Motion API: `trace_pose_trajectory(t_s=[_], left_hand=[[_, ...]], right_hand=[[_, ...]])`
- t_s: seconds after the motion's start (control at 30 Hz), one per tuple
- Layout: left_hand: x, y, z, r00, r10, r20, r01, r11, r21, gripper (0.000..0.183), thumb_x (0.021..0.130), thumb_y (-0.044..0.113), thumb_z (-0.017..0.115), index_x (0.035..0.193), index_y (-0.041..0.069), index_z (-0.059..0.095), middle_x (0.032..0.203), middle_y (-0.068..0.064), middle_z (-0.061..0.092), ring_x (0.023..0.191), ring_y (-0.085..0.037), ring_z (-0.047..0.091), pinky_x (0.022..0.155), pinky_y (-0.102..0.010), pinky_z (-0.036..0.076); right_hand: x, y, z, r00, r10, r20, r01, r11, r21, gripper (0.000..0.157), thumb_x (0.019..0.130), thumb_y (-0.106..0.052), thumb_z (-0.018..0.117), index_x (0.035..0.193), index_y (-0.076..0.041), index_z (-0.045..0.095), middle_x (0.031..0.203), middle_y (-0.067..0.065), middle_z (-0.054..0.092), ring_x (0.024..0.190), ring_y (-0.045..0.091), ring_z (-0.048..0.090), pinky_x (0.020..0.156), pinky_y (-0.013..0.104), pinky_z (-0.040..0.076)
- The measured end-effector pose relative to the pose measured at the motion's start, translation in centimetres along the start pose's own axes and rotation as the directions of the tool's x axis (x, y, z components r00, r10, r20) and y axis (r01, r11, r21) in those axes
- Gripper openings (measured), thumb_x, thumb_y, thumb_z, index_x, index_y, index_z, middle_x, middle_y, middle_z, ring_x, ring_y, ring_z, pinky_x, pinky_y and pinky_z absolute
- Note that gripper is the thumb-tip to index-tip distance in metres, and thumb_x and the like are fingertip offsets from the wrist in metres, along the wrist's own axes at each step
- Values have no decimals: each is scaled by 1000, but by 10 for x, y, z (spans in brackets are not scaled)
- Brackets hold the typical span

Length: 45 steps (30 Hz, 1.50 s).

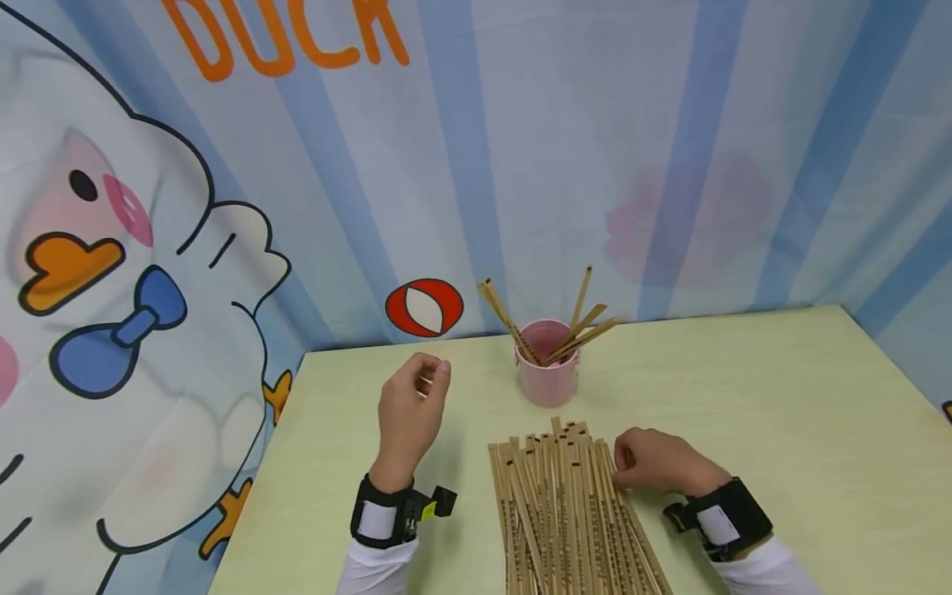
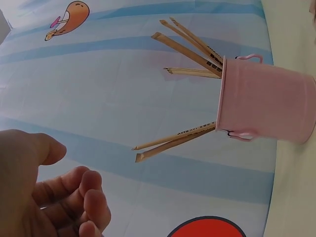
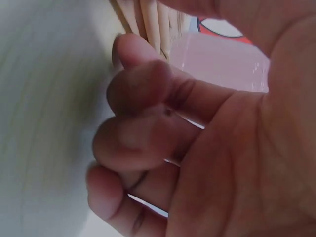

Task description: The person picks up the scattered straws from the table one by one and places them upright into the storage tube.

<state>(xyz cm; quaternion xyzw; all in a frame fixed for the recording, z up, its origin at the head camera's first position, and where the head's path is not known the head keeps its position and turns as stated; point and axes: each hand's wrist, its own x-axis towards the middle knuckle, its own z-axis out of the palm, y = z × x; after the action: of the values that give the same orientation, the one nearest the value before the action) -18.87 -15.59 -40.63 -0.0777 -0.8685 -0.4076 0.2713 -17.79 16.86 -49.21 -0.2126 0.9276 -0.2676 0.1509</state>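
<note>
A wide pile of slim, brown paper-wrapped sticks (image 1: 550, 504) with dark print lies on the table. At its right edge is my right hand (image 1: 665, 461), fingers curled and fingertips right at the outermost sticks (image 3: 150, 22). I cannot tell whether it pinches one. My left hand (image 1: 412, 413) is raised left of the pile, fingers loosely bent and holding nothing. Beyond the pile stands a pink bucket (image 1: 548, 384), several similar sticks (image 2: 185, 47) leaning out of it to both sides. In the left wrist view, the bucket's small side handles show, and the left fingers (image 2: 96, 207) are apart from it.
The pale yellow table (image 1: 781, 397) ends at the back against a blue-striped cloth backdrop (image 1: 565, 149). A large cartoon duck (image 1: 171, 330) is printed on the left of the backdrop. Each wrist wears a black strap (image 1: 383, 512) with a small camera.
</note>
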Motion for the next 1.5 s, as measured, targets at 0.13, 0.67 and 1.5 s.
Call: trace_pose_trajectory(t_s=[0.13, 0.67, 1.5], left_hand=[[-1, 1, 3, 1000, 3, 12, -3, 1000, 5, 32, 94, 39, 49, 87, 12, 64, 75, 1, 62, 65, -13, 53, 60, -31, 47], [0, 2, 4, 1000, 8, 17, -8, 999, 32, 33, 94, 41, 49, 87, 12, 64, 75, 1, 62, 65, -13, 53, 60, -31, 46], [-1, -1, 0, 1000, -5, 7, 5, 1000, 24, 35, 94, 42, 48, 86, 13, 64, 74, 2, 62, 64, -13, 52, 59, -32, 46]], right_hand=[[2, -5, 7, 999, 9, -46, -11, 999, -36, 16, 72, -22, 65, 63, -18, 53, 54, -9, 44, 48, 8, 40, 47, 26, 31], [1, -7, -2, 992, 55, -117, -58, 998, -24, 26, 85, -18, 53, 59, -16, 47, 50, -6, 32, 45, 9, 30, 47, 27, 25], [-23, -66, -109, 594, -264, -760, 185, 964, -190, 9, 87, -20, 64, 92, -13, 66, 74, -5, 63, 57, 5, 49, 51, 29, 39]])
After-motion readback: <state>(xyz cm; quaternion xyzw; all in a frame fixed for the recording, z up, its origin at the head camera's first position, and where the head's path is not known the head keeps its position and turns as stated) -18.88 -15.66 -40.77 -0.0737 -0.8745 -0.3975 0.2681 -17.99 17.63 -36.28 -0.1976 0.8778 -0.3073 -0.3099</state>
